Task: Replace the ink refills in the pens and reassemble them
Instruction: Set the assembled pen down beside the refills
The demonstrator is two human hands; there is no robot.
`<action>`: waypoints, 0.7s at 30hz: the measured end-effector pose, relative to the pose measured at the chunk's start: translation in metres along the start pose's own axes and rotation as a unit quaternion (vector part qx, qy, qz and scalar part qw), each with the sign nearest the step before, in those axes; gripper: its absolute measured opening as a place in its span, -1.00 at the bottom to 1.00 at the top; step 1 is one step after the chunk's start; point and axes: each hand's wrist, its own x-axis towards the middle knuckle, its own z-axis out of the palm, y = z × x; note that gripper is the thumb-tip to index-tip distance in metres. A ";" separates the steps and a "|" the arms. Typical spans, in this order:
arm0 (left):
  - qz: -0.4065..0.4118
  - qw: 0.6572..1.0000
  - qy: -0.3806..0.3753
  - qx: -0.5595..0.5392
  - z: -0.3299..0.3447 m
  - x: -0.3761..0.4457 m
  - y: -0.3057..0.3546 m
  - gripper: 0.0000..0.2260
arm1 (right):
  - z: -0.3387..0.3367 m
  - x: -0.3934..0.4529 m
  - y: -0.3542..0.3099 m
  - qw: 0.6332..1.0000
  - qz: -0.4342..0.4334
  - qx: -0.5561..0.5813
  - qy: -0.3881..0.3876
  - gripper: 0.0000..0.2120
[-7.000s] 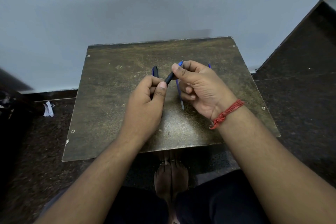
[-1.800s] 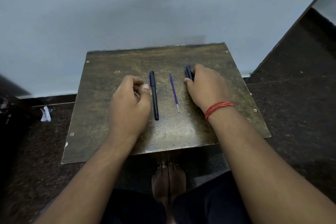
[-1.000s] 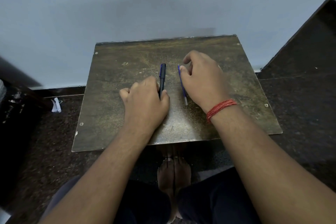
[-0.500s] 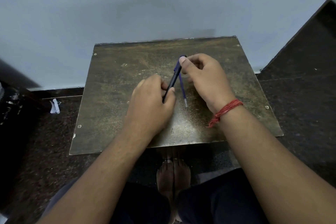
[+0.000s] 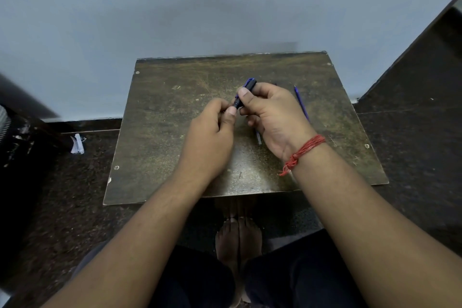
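Note:
Both hands hold a dark pen point(image 5: 242, 97) tilted above the middle of the worn brown table point(image 5: 162, 137). My right hand point(image 5: 272, 117) pinches its upper end, where a blue clip shows. My left hand point(image 5: 210, 137) grips its lower end between thumb and fingers. A thin blue refill point(image 5: 258, 138) lies on the table under my right hand, with only its pale tip showing. A second thin blue piece point(image 5: 302, 104), either a pen or a refill, lies on the table to the right of my right hand.
The table stands against a pale wall, with dark floor on both sides. A scrap of white paper point(image 5: 77, 144) lies on the floor at the left. My bare feet point(image 5: 238, 237) rest under the table's near edge.
The dark pen lay on the table a second ago. My left hand lifted it, my right hand took its upper end, and the hands have drawn closer together along the pen.

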 end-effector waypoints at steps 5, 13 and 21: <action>-0.040 0.998 -0.027 -0.032 0.002 0.006 0.001 -0.82 | 0.003 -0.001 -0.003 0.996 0.005 0.084 0.020 -0.86; -0.092 0.983 -0.069 -0.140 0.007 0.012 0.002 -0.75 | 0.001 0.006 0.002 0.986 0.052 0.157 0.032 -0.81; -0.111 0.972 -0.081 -0.191 0.008 -0.003 -0.006 -0.74 | -0.073 0.025 -0.014 0.969 -0.071 0.053 0.230 -0.83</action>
